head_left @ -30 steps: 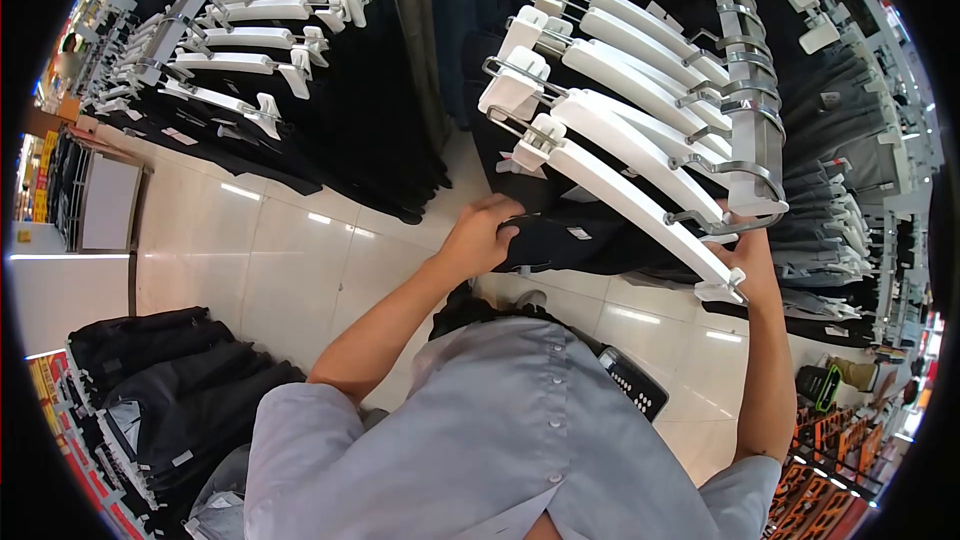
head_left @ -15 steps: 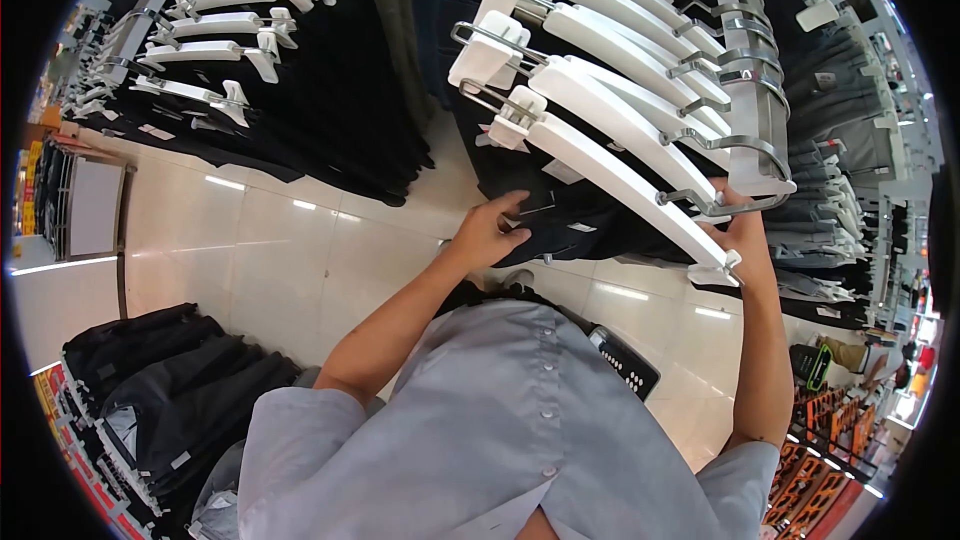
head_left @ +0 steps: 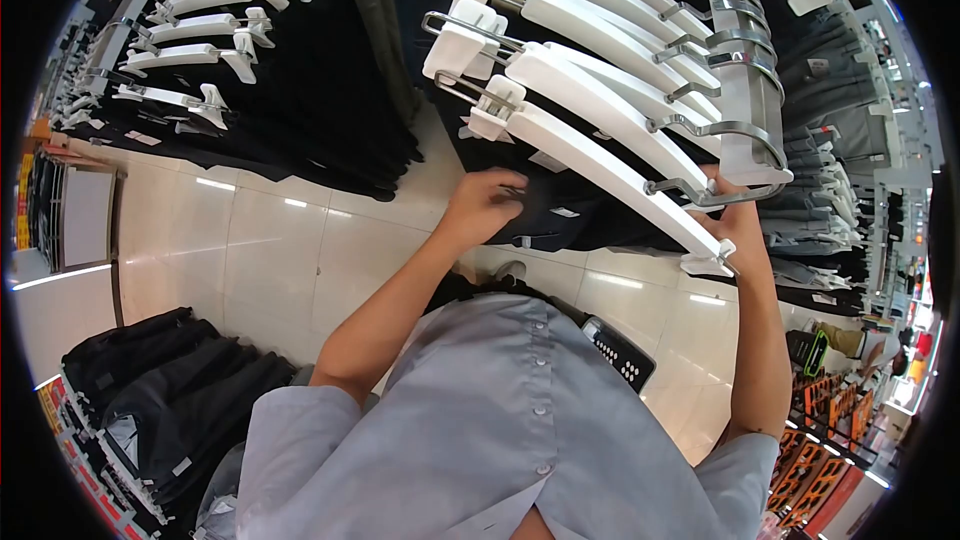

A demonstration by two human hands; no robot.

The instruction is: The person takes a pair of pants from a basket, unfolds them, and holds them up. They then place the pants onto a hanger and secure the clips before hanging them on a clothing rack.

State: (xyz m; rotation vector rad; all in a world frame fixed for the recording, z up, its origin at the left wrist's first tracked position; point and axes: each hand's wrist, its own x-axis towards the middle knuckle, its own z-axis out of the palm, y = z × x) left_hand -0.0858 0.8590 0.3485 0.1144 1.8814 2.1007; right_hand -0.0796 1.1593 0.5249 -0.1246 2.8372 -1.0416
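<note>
My left hand point(head_left: 486, 206) is closed, its fingertips pinching the dark cloth of black trousers point(head_left: 570, 208) that hang below the front hanger. Small white labels show on the cloth. The front white clip hanger point(head_left: 600, 155) slants down toward me, its metal hook on the rack's rail point(head_left: 752, 130). My right hand point(head_left: 738, 230) is behind the lower end of this hanger, under the rail's tip. Its fingers curl upward and are partly hidden, so what they grip cannot be made out. Several more white hangers point(head_left: 600, 30) crowd the rail behind.
Another rack of black trousers point(head_left: 310, 90) stands at the left. Folded dark garments point(head_left: 180, 390) lie at lower left. Grey trousers point(head_left: 815, 195) hang at the right. A black device with pale buttons point(head_left: 618, 355) is by my waist, above the tiled floor point(head_left: 270, 260).
My left hand has shifted slightly up, and its fingers have closed from a more open pose onto the dark cloth. The right hand stays by the hanger end. The whole view has moved a little.
</note>
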